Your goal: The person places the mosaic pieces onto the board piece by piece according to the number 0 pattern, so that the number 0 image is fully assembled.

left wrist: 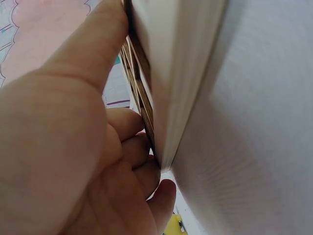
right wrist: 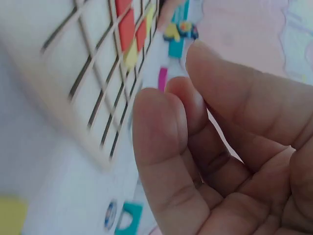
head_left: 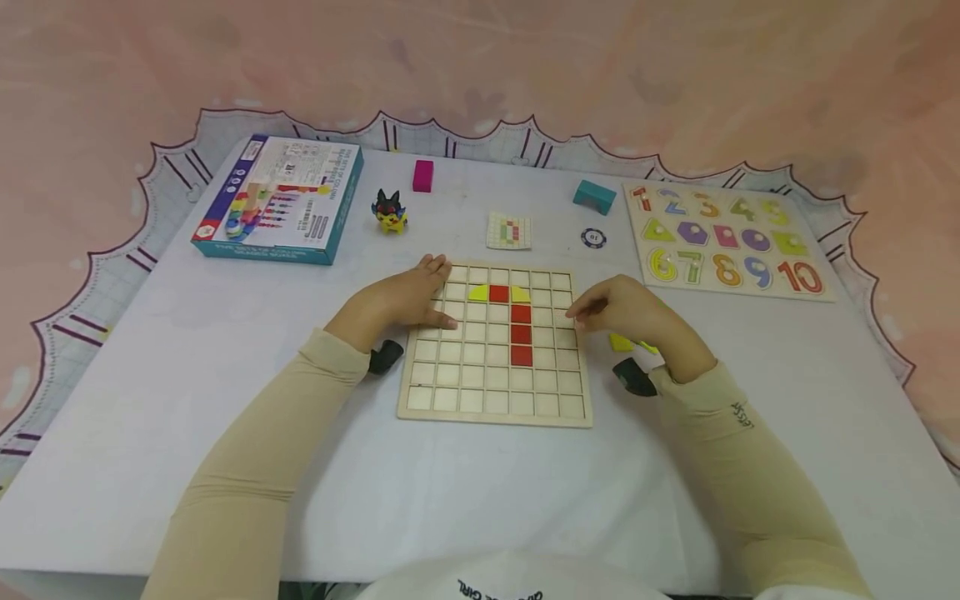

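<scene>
A wooden grid board (head_left: 472,401) lies flat on the table. Set in its cells are several red squares (head_left: 521,334) and two yellow curved-edge pieces (head_left: 478,292), (head_left: 519,294). My left hand (head_left: 401,298) rests on the board's upper left edge, its thumb and fingers spread over the cells; the left wrist view shows the fingertips against the rim. At the board's right edge is my right hand (head_left: 618,307), fingers loosely bent. Between its fingers (right wrist: 159,127) and thumb the right wrist view shows nothing. Loose yellow pieces (head_left: 620,342) lie on the table beneath the right hand, partly hidden.
Beyond the board lies a small pattern card (head_left: 509,231), with a round chip (head_left: 593,238) to its right. A teal arch block (head_left: 594,197), magenta block (head_left: 423,176), toy figure (head_left: 389,212), boxed set (head_left: 279,200) and number puzzle board (head_left: 727,242) stand farther back.
</scene>
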Tool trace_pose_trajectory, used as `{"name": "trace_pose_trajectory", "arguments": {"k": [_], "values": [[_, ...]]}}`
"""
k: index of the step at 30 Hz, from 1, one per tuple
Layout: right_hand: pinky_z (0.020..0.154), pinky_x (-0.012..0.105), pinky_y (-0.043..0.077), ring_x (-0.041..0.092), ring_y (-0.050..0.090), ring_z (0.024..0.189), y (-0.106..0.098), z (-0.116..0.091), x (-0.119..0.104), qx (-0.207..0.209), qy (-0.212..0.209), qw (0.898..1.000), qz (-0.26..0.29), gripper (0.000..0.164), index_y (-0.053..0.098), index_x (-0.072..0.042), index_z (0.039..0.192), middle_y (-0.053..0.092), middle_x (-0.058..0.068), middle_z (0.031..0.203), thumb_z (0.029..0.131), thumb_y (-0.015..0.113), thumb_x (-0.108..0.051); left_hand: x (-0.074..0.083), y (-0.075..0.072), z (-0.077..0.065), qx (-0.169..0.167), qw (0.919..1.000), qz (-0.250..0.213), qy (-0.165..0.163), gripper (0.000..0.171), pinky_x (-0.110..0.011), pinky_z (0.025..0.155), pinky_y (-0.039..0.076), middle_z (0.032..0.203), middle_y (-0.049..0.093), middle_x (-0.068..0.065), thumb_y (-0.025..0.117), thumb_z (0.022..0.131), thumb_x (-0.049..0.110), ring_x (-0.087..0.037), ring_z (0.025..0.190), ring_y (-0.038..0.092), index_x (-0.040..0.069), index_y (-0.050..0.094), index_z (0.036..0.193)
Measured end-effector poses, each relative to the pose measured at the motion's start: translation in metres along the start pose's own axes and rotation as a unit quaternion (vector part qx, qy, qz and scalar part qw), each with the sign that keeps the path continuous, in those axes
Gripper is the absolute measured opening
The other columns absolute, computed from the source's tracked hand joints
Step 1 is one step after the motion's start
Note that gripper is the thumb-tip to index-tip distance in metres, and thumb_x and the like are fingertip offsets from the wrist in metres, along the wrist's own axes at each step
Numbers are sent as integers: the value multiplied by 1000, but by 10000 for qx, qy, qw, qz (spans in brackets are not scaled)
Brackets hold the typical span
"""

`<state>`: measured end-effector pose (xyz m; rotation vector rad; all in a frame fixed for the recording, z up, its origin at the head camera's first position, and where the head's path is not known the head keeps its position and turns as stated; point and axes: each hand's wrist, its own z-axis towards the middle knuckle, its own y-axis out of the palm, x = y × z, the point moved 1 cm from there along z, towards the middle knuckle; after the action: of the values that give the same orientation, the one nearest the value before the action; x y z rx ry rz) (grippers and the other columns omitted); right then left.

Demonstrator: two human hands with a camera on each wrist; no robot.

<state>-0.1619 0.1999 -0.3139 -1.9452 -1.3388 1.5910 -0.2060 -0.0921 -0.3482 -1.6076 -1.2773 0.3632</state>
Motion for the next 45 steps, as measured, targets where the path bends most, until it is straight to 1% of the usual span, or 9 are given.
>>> {"name": "trace_pose_trajectory", "arguments": {"k": [4,11,14,18,21,25,29,32,45], "values": [[74,27,48,20,57,85,-11,-9,17,59,158,9998,66,22,69,-2,104,67,13,101,84,64,-8,0,-1,-1,11,10000,-62,25,97,-43,116,5,155,-5,-15,59,85,47,-31,142,-8,1,1,147],[84,38,45,25,55,98,-28,-26,50,175,509,9985,-18,25,67,-1,108,65,16,109,86,63,-12,0,-2,-2,15,9999,-111,-8,97,-44,116,5,155,-5,-15,60,85,47,-30,142,-9,1,1,147],[86,42,44,26,55,98,-30,-32,62,178,642,9977,82,25,65,2,108,65,17,109,86,62,-9,0,-2,-3,7,9999,-105,-5,97,-44,116,5,155,-6,-15,59,85,47,-30,142,-9,1,1,147],[84,39,44,26,54,96,-30,-36,75,247,833,9961,135,26,65,3,108,65,16,106,85,62,-9,0,-2,-2,-3,9999,-111,-10,96,-44,116,5,155,-6,-15,59,85,47,-30,142,-9,1,1,147],[84,39,44,28,53,100,-27,-37,83,295,916,9953,96,28,65,1,108,64,17,108,84,62,-11,-1,-1,-2,-11,9999,-154,-35,96,-44,116,5,155,-6,-14,60,85,46,-30,142,-9,2,1,147],[84,39,44,29,53,101,-23,-36,87,332,947,9950,-6,29,65,0,110,62,19,111,82,63,-10,0,-1,-1,0,9999,-144,-18,96,-44,116,5,155,-5,-15,60,85,47,-30,142,-8,2,2,147],[76,33,42,27,53,92,-20,-35,87,376,926,9949,-151,31,64,1,110,62,18,102,80,67,-9,0,0,-1,13,9999,-128,4,96,-44,116,5,155,-5,-15,60,85,46,-31,142,-8,1,2,147],[73,30,41,26,51,88,-19,-35,88,406,887,9950,-222,33,64,2,109,60,15,96,77,70,-8,0,0,0,14,9999,-120,2,96,-44,116,5,155,-5,-15,60,85,46,-31,142,-8,1,2,147],[72,30,39,26,48,87,-17,-36,83,419,754,9960,-237,30,65,2,104,57,14,94,75,70,-3,0,0,0,13,9999,-135,15,96,-44,116,5,155,-5,-15,60,85,47,-31,142,-8,1,1,147]]}}
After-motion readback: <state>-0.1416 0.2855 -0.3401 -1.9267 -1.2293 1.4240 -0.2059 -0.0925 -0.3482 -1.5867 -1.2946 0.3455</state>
